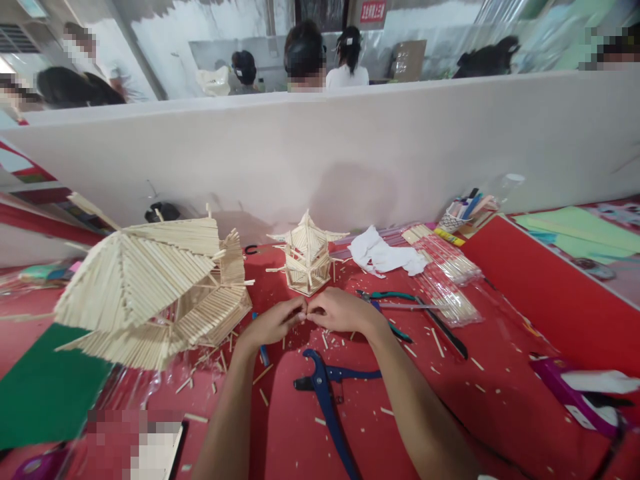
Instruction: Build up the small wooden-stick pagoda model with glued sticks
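My left hand (281, 318) and my right hand (338, 311) meet over the red table, fingertips pinched close together. Whatever they pinch is too small or hidden to make out. Just behind them stands a small pavilion model (306, 257) made of thin wooden sticks, with a pointed roof. A larger stick-built pavilion model (145, 273) rests to the left of my left hand. Below my hands lies a blue pipe cutter (325, 390) with its handles spread. Right of my right hand are green-handled pliers (393, 295).
Stick offcuts litter the red table (400, 433). Packs of wooden sticks (450, 287) and a crumpled white tissue (383, 253) lie at the right. A pen holder (457, 213) stands near the white partition (300, 147). A green sheet (45, 387) lies left, a tissue pack (575, 393) right.
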Demonstrator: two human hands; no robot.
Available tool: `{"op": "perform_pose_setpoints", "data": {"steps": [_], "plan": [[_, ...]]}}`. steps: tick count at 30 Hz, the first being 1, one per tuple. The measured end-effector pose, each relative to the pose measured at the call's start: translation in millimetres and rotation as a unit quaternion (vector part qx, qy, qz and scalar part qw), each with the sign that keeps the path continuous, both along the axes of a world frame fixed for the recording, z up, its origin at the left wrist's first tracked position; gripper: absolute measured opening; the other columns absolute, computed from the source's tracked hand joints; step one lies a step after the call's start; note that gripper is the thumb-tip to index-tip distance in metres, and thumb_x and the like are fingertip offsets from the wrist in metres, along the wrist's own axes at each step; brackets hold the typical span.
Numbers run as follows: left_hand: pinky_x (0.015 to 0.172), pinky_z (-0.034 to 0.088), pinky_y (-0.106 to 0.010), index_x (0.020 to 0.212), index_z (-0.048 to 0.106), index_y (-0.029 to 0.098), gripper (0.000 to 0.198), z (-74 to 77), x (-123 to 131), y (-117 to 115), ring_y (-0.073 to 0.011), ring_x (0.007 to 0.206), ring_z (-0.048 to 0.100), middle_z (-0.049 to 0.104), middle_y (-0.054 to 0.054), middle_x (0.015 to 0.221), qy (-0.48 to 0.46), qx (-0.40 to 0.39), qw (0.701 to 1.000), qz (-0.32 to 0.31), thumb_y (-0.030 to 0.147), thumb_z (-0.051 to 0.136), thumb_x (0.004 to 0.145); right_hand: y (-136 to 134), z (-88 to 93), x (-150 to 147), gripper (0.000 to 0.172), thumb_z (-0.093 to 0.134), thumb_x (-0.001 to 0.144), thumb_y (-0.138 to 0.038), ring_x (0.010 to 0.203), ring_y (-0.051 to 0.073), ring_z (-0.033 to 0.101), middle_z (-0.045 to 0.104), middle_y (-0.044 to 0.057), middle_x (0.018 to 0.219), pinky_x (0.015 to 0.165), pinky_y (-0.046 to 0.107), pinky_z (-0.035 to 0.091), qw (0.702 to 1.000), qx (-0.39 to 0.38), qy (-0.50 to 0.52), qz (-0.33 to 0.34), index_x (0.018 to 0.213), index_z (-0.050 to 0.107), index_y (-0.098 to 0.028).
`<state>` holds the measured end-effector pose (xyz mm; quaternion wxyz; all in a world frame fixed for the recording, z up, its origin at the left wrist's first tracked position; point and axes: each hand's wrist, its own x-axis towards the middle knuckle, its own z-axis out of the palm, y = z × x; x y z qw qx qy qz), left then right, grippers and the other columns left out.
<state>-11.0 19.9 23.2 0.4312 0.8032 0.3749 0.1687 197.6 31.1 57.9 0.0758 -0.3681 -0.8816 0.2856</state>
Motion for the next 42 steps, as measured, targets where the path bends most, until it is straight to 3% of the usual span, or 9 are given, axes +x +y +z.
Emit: {"op": "perform_pose_setpoints", "data": {"steps": [11,18,26,33,37,42], "plan": [[0.079,0.042,-0.026,0.095,0.047,0.018,0.019,-2.6,1.9,-2.2,-0.0153,0.081,0.049,0.057,-0.003,0.09,0.0,0.023,1.0,-0.015,0.034,0.037,0.099,-1.2,0.8,2.4,0.027,0.055,0.089,-0.02,0.052,0.009,0.035,0.051,-0.002,0.055,0.055,0.025,0.021,0.999,0.008,0.036,0.015,0.065,0.063,-0.014],[0.074,0.04,-0.026,0.094,0.047,0.018,0.017,-6.9,-0.5,-2.8,-0.0153,0.076,0.048,0.055,-0.004,0.086,0.04,0.062,0.997,-0.017,0.028,0.034,0.098,-0.5,-2.1,2.1,0.03,0.055,0.087,-0.019,0.05,0.007,0.031,0.04,-0.005,0.051,0.054,0.026,0.018,1.0,-0.01,0.027,0.009,0.057,0.052,-0.015],[0.069,0.038,-0.025,0.092,0.044,0.019,0.014,6.3,-1.0,-8.1,-0.0143,0.073,0.047,0.054,-0.003,0.083,0.067,0.083,0.994,-0.017,0.025,0.033,0.098,-0.4,-6.5,-3.2,0.028,0.05,0.083,-0.019,0.051,0.008,0.036,0.042,-0.004,0.051,0.053,0.025,0.021,1.0,-0.027,-0.006,0.0,0.055,0.047,-0.016],[0.062,0.031,-0.024,0.083,0.039,0.021,0.007,12.3,-18.4,-6.5,-0.0124,0.065,0.039,0.046,0.003,0.073,0.087,0.094,0.99,0.05,0.018,0.041,0.089,-3.6,6.4,2.3,0.024,0.052,0.08,-0.017,0.051,0.009,0.036,0.045,-0.004,0.05,0.054,0.025,0.023,0.996,-0.059,-0.058,-0.022,0.056,0.054,-0.016],[0.062,0.032,-0.023,0.082,0.044,0.02,0.009,10.7,-21.6,-4.8,-0.0123,0.067,0.045,0.052,0.003,0.075,0.086,0.088,0.991,0.056,0.013,0.049,0.081,-3.6,6.8,3.1,0.023,0.054,0.08,-0.014,0.05,0.009,0.038,0.047,-0.004,0.05,0.053,0.023,0.025,0.999,-0.031,-0.03,-0.015,0.057,0.057,-0.016],[0.064,0.035,-0.022,0.089,0.051,0.019,0.016,7.1,-18.2,-3.5,-0.0129,0.072,0.054,0.061,0.002,0.081,0.097,0.075,0.991,0.058,0.011,0.058,0.076,-2.8,3.9,0.0,0.022,0.056,0.085,-0.017,0.056,0.011,0.046,0.061,0.001,0.061,0.057,0.024,0.028,0.999,-0.002,-0.034,0.001,0.067,0.068,-0.016]]}}
